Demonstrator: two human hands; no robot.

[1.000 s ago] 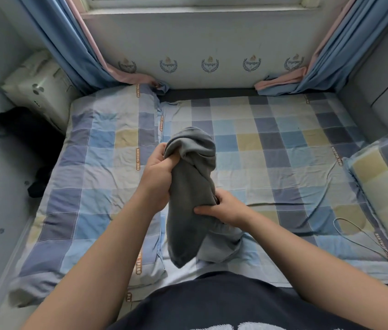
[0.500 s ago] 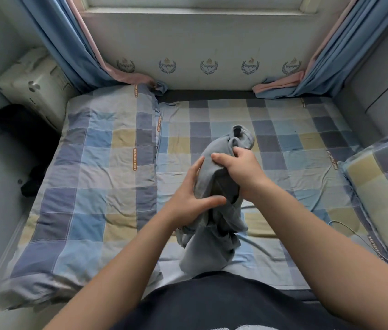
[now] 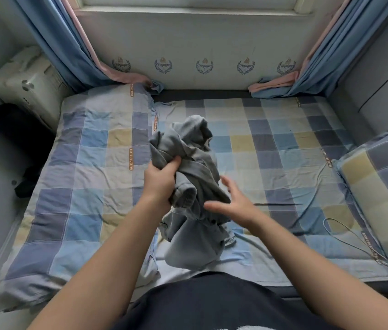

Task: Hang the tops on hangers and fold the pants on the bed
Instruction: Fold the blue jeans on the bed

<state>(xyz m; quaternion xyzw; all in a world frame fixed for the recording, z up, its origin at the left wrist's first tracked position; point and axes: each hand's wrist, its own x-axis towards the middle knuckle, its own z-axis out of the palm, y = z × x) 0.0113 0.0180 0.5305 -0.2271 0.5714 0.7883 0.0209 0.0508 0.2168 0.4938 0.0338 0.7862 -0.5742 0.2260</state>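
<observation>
A bunched grey garment point(image 3: 194, 177) hangs in the air above the checked bed point(image 3: 271, 148), its lower part drooping toward the near edge. My left hand point(image 3: 162, 179) is closed on the cloth at its left side, near the top. My right hand point(image 3: 232, 201) hovers just to the right of the garment with fingers spread, touching or nearly touching the fabric but not gripping it. A waistband-like gathered seam shows low on the garment. No hangers are in view.
A folded checked quilt point(image 3: 88, 182) covers the bed's left half. A checked pillow point(image 3: 378, 186) lies at the right, with a thin cable point(image 3: 355, 244) beside it. A white box point(image 3: 28, 84) and dark clothing point(image 3: 19, 129) sit in the left gap. Blue curtains point(image 3: 52, 41) hang behind.
My right hand has let go of the garment's top and dropped to its right side, fingers apart. My left hand has shifted up and closed on the cloth, which has bunched up more.
</observation>
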